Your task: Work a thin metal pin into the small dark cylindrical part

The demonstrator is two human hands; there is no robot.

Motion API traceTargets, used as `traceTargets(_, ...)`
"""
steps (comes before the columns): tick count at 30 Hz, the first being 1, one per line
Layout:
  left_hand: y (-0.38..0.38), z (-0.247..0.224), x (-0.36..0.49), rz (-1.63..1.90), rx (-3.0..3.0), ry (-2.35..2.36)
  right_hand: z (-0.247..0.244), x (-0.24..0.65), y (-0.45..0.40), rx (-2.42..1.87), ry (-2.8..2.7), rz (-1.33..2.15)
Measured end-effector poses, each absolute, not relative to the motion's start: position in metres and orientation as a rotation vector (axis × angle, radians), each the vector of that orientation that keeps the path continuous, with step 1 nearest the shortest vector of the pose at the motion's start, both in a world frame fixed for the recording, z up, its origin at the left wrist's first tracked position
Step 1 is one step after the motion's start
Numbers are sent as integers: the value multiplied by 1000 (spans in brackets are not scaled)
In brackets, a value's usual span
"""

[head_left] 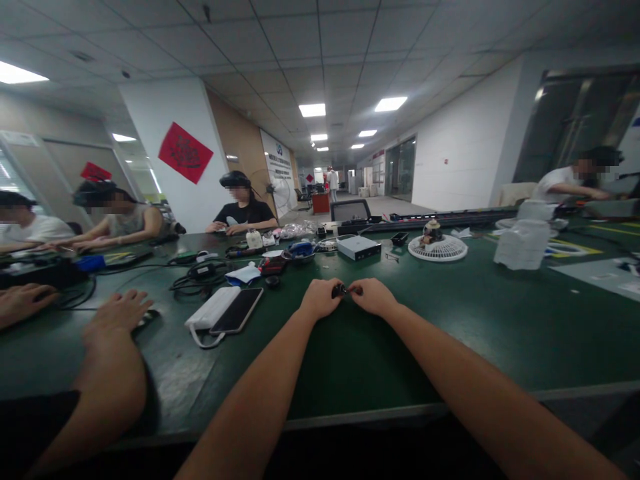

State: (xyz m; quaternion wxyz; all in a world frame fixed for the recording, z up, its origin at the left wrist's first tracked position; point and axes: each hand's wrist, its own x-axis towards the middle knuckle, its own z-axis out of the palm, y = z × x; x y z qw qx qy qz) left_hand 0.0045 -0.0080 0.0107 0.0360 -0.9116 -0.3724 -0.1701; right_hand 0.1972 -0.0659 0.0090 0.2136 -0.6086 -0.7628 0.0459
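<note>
Above the green tabletop, my left hand (320, 300) is closed around a small dark part (339, 290) with a shiny end, too small to name. My right hand (374, 295) comes in from the other side with thumb and forefinger pinched together at the shiny end. Whatever those right fingertips hold, if anything, is too small to make out. Beyond both hands lies a silver box-shaped device (359, 247) with a black front. To its right sit a small black tray (399, 239) and a round white fan grille with a motor on it (437, 248).
Left of my arms lie a phone (237, 311), a white power bank with a strap (213, 307) and black cables (200, 275). A co-worker's hand (117, 313) rests at the near left. Clear plastic packaging (521, 243) stands at right. Several people sit around the table.
</note>
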Motion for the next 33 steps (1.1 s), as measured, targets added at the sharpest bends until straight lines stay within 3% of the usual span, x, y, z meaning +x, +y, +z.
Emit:
traceTargets(18, -13, 17, 5, -523, -2795, -1237, 12, 191, -69, -1887, -2011, 38)
traceTargets(33, -12, 16, 5, -489, -2781, -1269, 13, 186, -70, -1673, -2280, 210)
